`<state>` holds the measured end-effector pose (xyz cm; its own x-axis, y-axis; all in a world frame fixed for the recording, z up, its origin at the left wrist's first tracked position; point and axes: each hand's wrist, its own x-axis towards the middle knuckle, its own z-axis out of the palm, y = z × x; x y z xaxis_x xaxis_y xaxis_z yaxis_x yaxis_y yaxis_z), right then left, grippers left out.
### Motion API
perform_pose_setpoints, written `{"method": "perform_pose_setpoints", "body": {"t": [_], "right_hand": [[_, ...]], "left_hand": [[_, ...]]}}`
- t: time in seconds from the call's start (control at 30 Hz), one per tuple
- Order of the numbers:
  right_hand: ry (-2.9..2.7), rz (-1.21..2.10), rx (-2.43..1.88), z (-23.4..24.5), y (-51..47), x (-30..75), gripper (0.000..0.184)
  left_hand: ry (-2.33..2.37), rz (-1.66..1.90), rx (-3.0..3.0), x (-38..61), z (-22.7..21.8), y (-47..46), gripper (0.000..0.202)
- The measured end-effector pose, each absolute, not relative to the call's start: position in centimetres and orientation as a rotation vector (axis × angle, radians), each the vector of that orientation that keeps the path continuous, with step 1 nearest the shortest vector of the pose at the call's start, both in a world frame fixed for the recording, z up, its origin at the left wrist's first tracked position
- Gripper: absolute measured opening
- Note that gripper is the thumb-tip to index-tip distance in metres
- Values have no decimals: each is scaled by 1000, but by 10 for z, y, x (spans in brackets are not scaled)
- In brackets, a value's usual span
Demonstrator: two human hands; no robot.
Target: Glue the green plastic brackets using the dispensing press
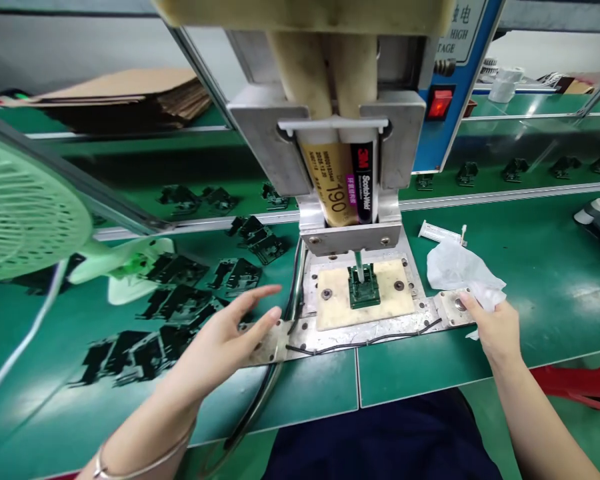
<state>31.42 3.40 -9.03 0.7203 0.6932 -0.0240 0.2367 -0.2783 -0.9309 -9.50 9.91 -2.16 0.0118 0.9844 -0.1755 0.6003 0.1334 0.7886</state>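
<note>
My left hand [233, 328] is over the left end of the machine's metal base, thumb and index finger stretched apart and holding nothing. At the base's right end, my right hand [497, 328] has its thumb by a round button [460, 305]. A crumpled white tissue [460, 267] runs into the right hand's curled fingers, which are partly hidden. Between the hands, a small dark circuit board assembly [365, 299] sits on a cream fixture block [333, 312]. Above it, a glue dispenser's thin nozzle [359, 265] reaches down from a 3M Scotch-Weld twin cartridge [337, 180].
Several dark board assemblies [177, 303] lie on the green table at left, beside a green fan [25, 207]. More assemblies [515, 170] line the rear ledge. A white tube [437, 232] lies behind the tissue. Cables [267, 390] hang over the front edge.
</note>
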Motion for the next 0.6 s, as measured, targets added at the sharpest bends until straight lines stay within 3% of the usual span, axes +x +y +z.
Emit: {"method": "perform_pose_setpoints", "body": {"t": [0.17, 0.33, 0.47, 0.6], "right_hand": [[-625, 567, -1977, -91, 33, 317, 62], [-538, 460, -2160, -92, 34, 322, 40], [-488, 432, -2233, -97, 33, 325, 51], [-542, 433, -2115, -106, 35, 325, 46]], "left_hand": [[1545, 949, 1049, -103, -49, 71, 72], [1542, 1098, 962, -95, -62, 67, 73], [1535, 1143, 893, -92, -65, 66, 69], [1535, 1190, 847, -93, -67, 64, 69]]}}
